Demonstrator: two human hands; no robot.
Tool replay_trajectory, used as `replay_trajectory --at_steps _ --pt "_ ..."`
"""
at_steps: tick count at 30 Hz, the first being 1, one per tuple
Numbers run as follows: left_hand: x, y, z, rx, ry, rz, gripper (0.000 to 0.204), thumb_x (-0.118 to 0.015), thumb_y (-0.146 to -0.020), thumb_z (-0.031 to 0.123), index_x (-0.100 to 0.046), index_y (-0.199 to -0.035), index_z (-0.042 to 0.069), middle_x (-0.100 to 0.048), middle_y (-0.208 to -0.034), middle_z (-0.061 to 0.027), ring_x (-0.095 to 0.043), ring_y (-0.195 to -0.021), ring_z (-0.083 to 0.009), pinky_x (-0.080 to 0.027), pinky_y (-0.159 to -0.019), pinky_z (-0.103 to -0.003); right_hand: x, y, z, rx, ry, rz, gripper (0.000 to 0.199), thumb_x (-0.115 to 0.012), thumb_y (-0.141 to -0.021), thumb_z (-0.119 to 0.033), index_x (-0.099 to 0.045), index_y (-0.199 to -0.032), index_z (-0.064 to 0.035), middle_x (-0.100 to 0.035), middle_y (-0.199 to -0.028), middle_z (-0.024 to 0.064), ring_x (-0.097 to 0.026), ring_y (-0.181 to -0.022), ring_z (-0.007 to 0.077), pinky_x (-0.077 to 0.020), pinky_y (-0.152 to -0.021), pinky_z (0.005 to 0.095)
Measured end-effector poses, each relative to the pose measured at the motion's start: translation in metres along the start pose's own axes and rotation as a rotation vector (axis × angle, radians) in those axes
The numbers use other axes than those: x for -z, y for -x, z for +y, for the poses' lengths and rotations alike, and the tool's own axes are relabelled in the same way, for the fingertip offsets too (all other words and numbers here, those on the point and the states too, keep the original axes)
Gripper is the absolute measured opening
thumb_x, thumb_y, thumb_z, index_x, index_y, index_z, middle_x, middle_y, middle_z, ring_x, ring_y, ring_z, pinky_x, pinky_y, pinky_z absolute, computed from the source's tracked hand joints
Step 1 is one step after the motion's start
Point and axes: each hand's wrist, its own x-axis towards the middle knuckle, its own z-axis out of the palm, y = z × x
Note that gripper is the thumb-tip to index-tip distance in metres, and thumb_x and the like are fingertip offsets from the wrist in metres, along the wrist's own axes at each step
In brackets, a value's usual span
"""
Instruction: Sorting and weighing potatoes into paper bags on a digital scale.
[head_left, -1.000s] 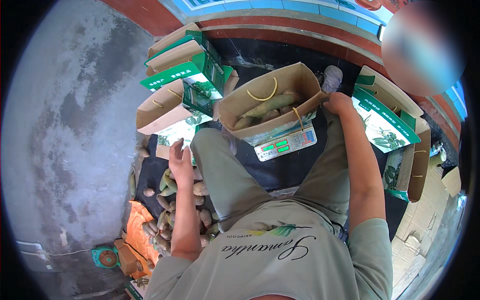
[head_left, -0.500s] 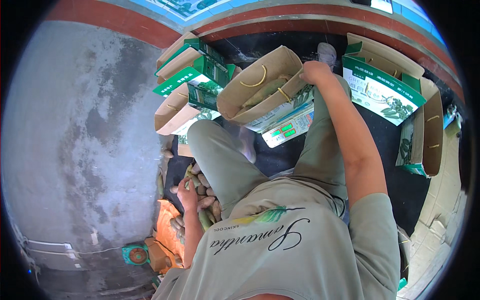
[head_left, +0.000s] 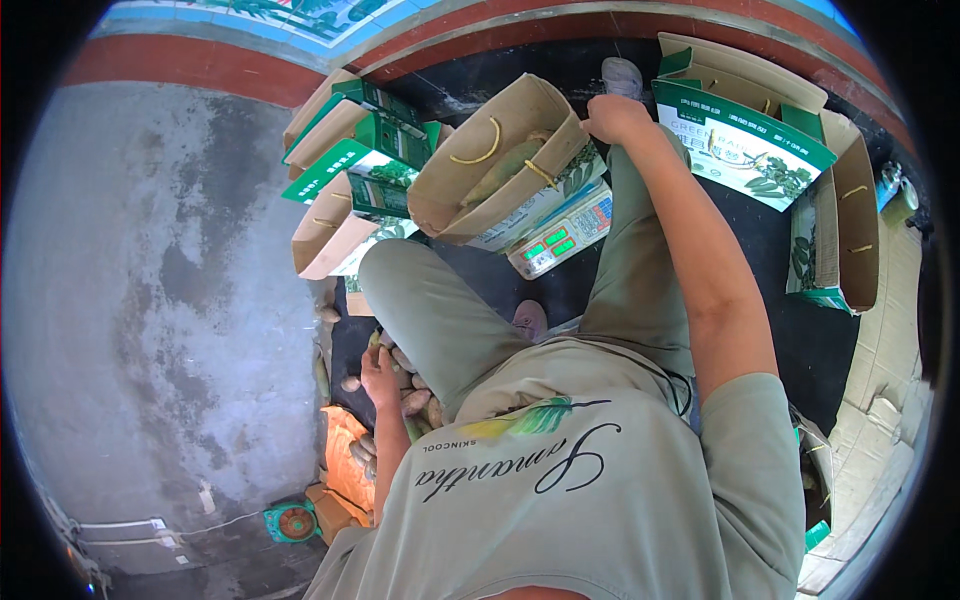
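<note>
An open cardboard gift box [head_left: 440, 190] with yellow cord handles stands on a digital scale [head_left: 560, 240] with green-lit displays. Inside the box lies a long greenish-brown tuber [head_left: 500, 178]. My right hand [head_left: 617, 120] is closed on the box's right-hand rim, its fingertips partly hidden. Down to the left, beside my knee, my left hand [head_left: 380, 376] reaches into a pile of brownish and greenish tubers [head_left: 415, 402]. Its fingers are curled in; what they hold, if anything, I cannot make out.
Green-and-white boxes [head_left: 375, 150] crowd the left, with more boxes [head_left: 745, 140] at the right. Loose tubers lie by an orange sheet [head_left: 346, 460] near the grey wall [head_left: 180, 280]. A small green fan-like device [head_left: 293, 522] sits lower left. Flattened cardboard [head_left: 880, 400] covers the right side.
The view has shifted slightly, so boxes and scale sit a little further left and higher. My right hand stays on the box rim. The left hand remains at the pile, fingers slightly repositioned.
</note>
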Motion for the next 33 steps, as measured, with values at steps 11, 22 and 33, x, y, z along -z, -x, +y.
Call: replay_trajectory --at_steps 11,22,33 --pt "-0.029 -0.008 -0.001 0.068 0.145 -0.089 0.030 -0.046 -0.089 0.007 -0.044 -0.117 -0.004 -0.060 -0.104 -0.0192 -0.060 -0.095 -0.0246 -0.047 -0.081 -0.032 -0.007 0.063 -0.008 0.101 0.025 0.346 0.024 -0.062 -0.074 -0.028 -0.065 -0.087 -0.0079 -0.065 -0.093 0.0133 -0.060 -0.093 0.0306 -0.0457 -0.082 0.0409" --pt "-0.041 -0.017 -0.057 -0.041 0.028 -0.004 0.036 -0.049 -0.088 0.016 -0.044 -0.119 -0.004 -0.059 -0.104 -0.0243 -0.059 -0.091 -0.0355 -0.047 -0.078 -0.040 -0.029 0.154 0.010 0.127 -0.263 0.700 0.049 -0.064 -0.076 -0.020 -0.050 -0.121 -0.0101 -0.042 -0.129 0.0191 -0.040 -0.118 0.0381 -0.0349 -0.098 0.0419" --pt "-0.011 0.044 -0.073 -0.368 -0.318 -0.058 0.043 -0.044 -0.090 0.029 -0.045 -0.120 -0.002 -0.056 -0.107 -0.0199 -0.055 -0.095 -0.0344 -0.046 -0.079 -0.041 -0.053 0.255 -0.003 -0.171 -0.288 0.386 0.059 -0.065 -0.078 -0.018 -0.039 -0.129 -0.0054 -0.039 -0.131 0.0201 -0.045 -0.115 0.0371 -0.0411 -0.094 0.0393"
